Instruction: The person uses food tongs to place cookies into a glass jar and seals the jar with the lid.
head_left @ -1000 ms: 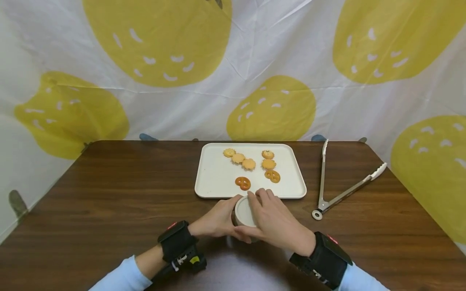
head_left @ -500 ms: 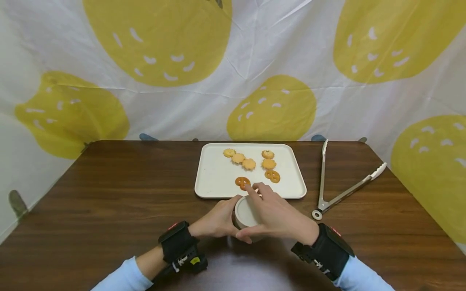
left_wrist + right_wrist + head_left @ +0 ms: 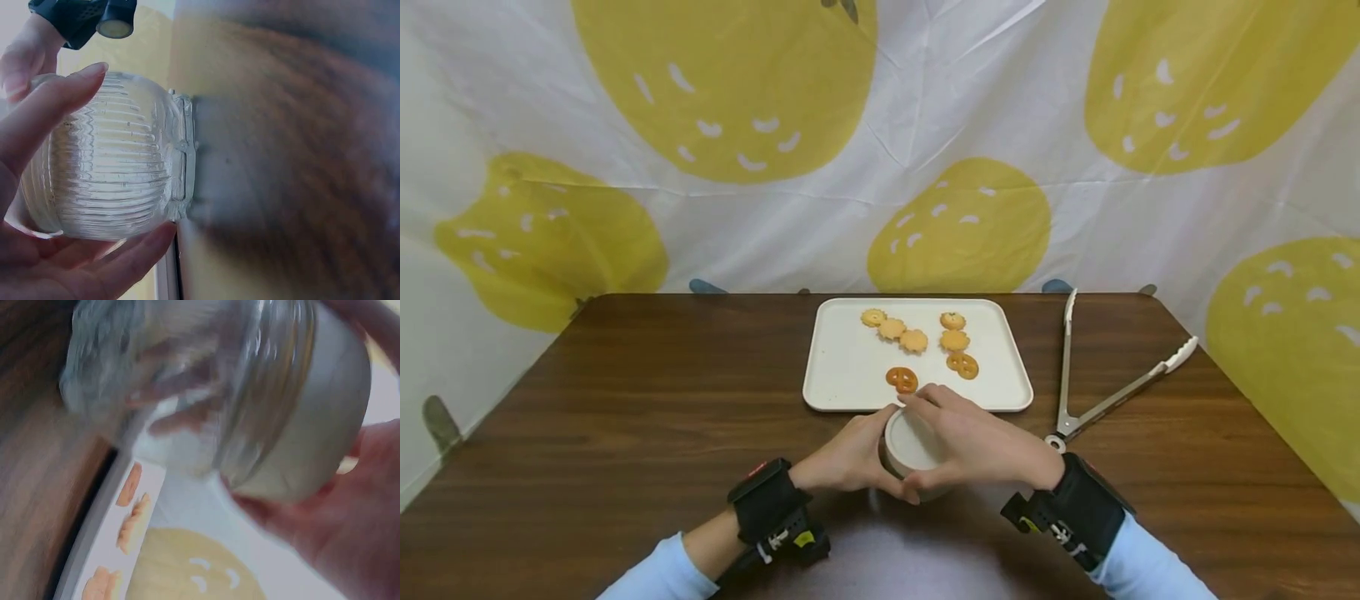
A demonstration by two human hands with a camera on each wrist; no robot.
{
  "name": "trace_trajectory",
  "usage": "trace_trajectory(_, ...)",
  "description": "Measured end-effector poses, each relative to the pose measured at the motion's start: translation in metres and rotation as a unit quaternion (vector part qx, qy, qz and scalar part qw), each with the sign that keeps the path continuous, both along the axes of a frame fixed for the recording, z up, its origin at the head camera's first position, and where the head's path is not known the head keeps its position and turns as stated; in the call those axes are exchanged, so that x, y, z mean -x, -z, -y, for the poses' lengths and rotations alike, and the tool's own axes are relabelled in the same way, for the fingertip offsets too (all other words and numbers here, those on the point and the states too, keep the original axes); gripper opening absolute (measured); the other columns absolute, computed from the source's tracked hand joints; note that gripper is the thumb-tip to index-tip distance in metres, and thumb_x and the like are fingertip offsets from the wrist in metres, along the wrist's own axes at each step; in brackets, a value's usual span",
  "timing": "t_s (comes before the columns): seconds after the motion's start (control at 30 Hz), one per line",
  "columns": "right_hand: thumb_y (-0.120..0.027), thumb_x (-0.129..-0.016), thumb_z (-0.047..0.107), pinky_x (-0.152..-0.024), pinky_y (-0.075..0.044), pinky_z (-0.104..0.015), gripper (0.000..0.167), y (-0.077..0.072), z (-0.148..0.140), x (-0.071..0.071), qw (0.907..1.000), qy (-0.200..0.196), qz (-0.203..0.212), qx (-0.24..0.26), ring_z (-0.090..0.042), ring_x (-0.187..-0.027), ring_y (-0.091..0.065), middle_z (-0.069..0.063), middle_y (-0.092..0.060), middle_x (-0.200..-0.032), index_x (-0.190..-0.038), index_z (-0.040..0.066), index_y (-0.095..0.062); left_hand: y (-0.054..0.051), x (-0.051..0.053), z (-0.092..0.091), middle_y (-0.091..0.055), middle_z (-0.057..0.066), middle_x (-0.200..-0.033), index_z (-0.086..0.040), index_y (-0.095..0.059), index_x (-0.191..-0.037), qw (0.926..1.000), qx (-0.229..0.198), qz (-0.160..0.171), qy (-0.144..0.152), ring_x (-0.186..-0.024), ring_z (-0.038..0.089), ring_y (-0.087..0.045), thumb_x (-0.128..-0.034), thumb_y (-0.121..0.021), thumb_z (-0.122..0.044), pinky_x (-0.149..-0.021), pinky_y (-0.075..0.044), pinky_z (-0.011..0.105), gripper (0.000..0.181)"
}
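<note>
My left hand [image 3: 853, 454] is wrapped round the ribbed glass jar [image 3: 112, 156], whose base seems to rest on the tabletop [image 3: 662, 408], just short of the near edge of the tray [image 3: 842, 387]. My right hand [image 3: 977, 437] is clamped on the pale lid [image 3: 912, 439], thumb on the near side, fingers over the far side. If I twist and the smooth glass slips on the left, the whole jar would spin; if the lid gives suddenly, I could knock the tray or the pretzel [image 3: 902, 380] by its near edge. My right wristband [image 3: 1078, 504] sits close to the hinge end of the spread tongs [image 3: 1067, 422], beside the tray's near right corner, so a wide turn could catch them. The cookies [image 3: 892, 329], toward the far edge, look safe unless the tray gets shoved.
</note>
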State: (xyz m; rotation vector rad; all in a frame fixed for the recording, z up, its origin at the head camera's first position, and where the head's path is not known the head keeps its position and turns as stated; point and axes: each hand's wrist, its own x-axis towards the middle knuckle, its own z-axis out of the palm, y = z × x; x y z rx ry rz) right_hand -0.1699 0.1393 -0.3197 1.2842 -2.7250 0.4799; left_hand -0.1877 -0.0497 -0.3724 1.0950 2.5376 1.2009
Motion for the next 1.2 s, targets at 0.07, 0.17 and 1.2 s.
trace_trajectory(0.07,-0.072,-0.067,0.038,-0.074,-0.046,-0.022,0.077,-0.007,-0.005,0.003,0.9991,-0.016,0.036,0.018,-0.012,-0.095,-0.047,-0.003,-0.045,-0.116,-0.13,0.005,-0.042,0.001,0.0,0.0,-0.055,0.006,-0.114,-0.006,-0.04,-0.125,0.9999,-0.006,0.008,0.007,-0.102,0.018,-0.052,-0.0544,-0.085,-0.027,-0.085,-0.044,0.029,0.087)
trace_trajectory(0.17,-0.071,-0.069,0.035,-0.074,-0.047,-0.024,0.073,-0.02,-0.014,0.006,0.9973,-0.024,0.055,0.042,-0.014,-0.097,-0.049,-0.002,-0.044,-0.12,-0.129,0.008,-0.042,0.003,0.001,0.001,-0.056,0.004,-0.113,-0.007,-0.042,-0.122,0.9999,-0.009,0.009,0.004,-0.101,0.017,-0.053,-0.0537,-0.086,-0.026,-0.086,-0.044,0.028,0.083)
trace_trajectory(1.2,-0.078,-0.062,0.031,-0.057,-0.043,-0.03,0.076,0.03,-0.155,-0.028,0.9637,0.239,0.092,-0.076,-0.027,-0.081,-0.047,-0.019,-0.046,-0.096,-0.118,-0.007,-0.043,0.001,0.003,0.003,-0.055,0.005,-0.115,-0.007,-0.04,-0.123,0.9988,-0.006,0.018,0.045,-0.106,0.018,-0.051,-0.059,-0.083,-0.027,-0.092,-0.04,0.031,0.08)
